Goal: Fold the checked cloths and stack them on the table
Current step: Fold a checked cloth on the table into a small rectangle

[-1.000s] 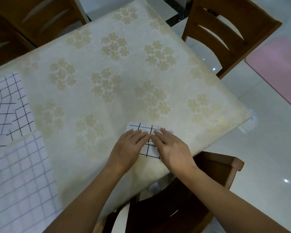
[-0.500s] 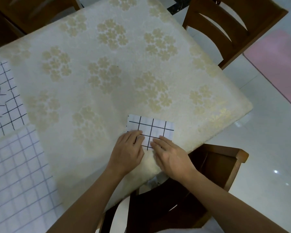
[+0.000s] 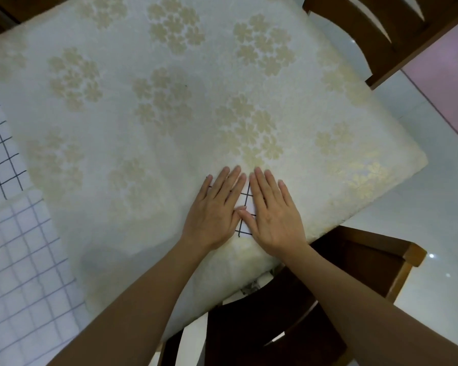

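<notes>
Cloth (image 3: 246, 200), checked, white with black grid lines, folded small: laid flat on the table (image 3: 169, 122), just below the centre of the frame and close to the table's near edge. It is largely covered by two hands, and only a narrow strip is seen between them.

Left hand (image 3: 214, 210): pressed palm down on the left part of the cloth, fingers straight and held together, nothing gripped.

Right hand (image 3: 273, 215): pressed palm down on the right part, fingers straight and slightly spread, nothing gripped. The two thumbs are seen touching over the exposed strip.

Table: covered in a cream material printed with pale gold flower clusters.

Black-lined cloth (image 3: 0, 159): spread at the left edge of the frame, partly cut off.

Pale-lined cloth (image 3: 19, 273): spread in the lower left, just below the black-lined one, also cut off.

Wooden chair (image 3: 368, 262): placed at the lower right, tucked under the table's near edge.

Second wooden chair (image 3: 381, 30): placed at the upper right.

Pink mat (image 3: 447, 75): laid on the glossy white floor (image 3: 421, 207) at the right edge.
</notes>
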Demonstrator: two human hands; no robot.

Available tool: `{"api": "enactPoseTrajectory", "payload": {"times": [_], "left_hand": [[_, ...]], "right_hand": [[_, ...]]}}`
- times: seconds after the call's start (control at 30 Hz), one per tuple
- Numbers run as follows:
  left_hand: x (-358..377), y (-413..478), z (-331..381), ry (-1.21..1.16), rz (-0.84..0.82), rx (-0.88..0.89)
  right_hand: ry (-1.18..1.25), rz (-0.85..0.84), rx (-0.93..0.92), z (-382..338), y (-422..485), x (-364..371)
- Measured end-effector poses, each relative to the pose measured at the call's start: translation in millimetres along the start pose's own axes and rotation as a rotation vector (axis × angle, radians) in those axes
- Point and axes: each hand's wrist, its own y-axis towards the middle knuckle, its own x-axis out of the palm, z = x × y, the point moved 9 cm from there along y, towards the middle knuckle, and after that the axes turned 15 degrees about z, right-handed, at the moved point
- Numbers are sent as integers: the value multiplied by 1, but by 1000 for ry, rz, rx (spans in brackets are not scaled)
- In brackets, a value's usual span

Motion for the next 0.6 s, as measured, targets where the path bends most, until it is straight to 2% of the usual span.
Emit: {"api": "enactPoseTrajectory", "payload": {"times": [0.13, 0.37, 0.6], "left_hand": [[0, -7, -6, 40, -15, -50], [3, -10, -10, 49, -40, -107], [-2, -19, -21, 37, -92, -243]], "right_hand": [[-98, -45, -27, 15, -14, -1], [-108, -33, -15, 21, -18, -6], [-147, -119, 2, 38, -35, -18]]}}
